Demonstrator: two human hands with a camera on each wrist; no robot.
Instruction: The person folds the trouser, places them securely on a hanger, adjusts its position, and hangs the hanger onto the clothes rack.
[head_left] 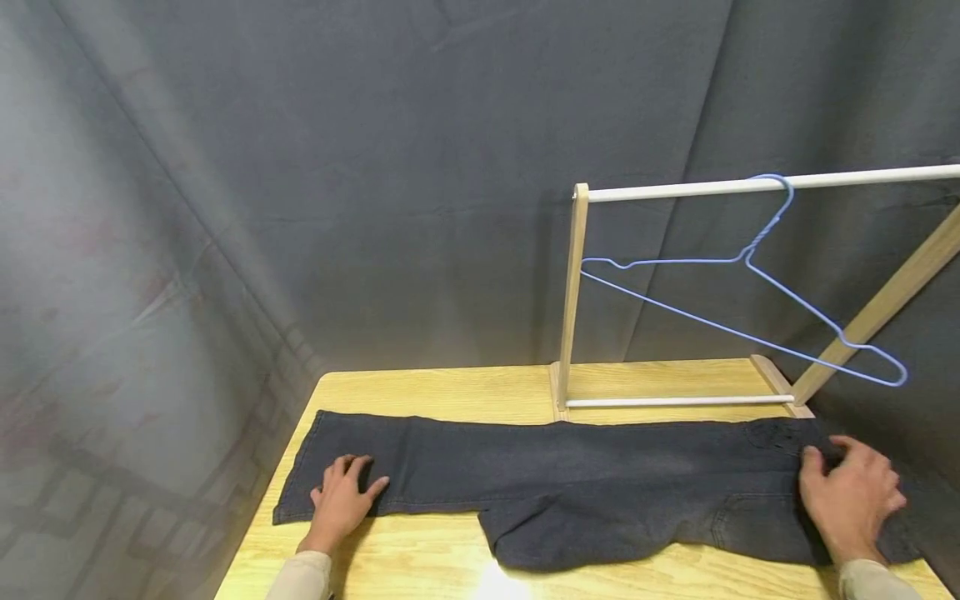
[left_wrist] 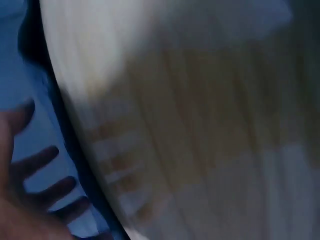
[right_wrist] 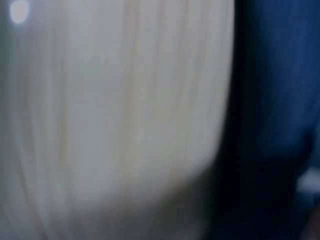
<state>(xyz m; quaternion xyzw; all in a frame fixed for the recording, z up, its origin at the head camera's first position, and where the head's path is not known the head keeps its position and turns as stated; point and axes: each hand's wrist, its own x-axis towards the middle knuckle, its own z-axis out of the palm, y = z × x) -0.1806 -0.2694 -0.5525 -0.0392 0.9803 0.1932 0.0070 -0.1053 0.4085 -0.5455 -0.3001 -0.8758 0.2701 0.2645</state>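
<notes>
Over there the dark trousers [head_left: 600, 467] stretch sideways along the worktop [head_left: 420, 550], their long axis running between the left hand [head_left: 343, 502], fingers spread at the hem end, and the right hand [head_left: 855, 496], thumb and fingers parted at the waist.

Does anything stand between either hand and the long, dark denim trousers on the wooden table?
Nothing visible does: the left hand is over the leg end of the trousers, the right hand over the waist end. The blue, triangular wire hanger on the white rod hangs beyond, clear of both hands.
</notes>
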